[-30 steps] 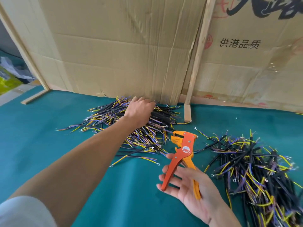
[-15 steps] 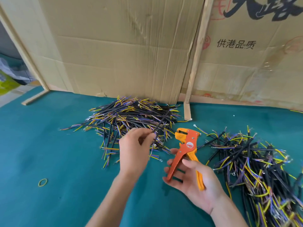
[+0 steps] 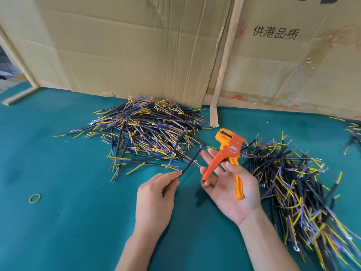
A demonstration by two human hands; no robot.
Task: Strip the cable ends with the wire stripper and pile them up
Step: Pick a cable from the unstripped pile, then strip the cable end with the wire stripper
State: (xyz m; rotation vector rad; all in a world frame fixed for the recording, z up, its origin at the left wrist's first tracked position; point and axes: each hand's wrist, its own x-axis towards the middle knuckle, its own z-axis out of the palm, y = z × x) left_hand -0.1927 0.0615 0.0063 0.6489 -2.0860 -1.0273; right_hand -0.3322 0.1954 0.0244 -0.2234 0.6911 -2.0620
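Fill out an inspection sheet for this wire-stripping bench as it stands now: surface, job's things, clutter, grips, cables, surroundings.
Surface: teal felt-like table cover, flat.
Job's things: orange and yellow wire stripper, head pointing up and away; one short black cable held out toward it, not yet in the head.
Clutter: yellow-green rubber band lying alone at the left.
Grips: left hand pinches the black cable's near end; right hand cradles the stripper, thumb over its handle.
Cables: far pile of black cables with yellow and purple ends; second pile at the right.
Surroundings: creased brown cardboard sheets and a pale wooden strip standing behind the table.
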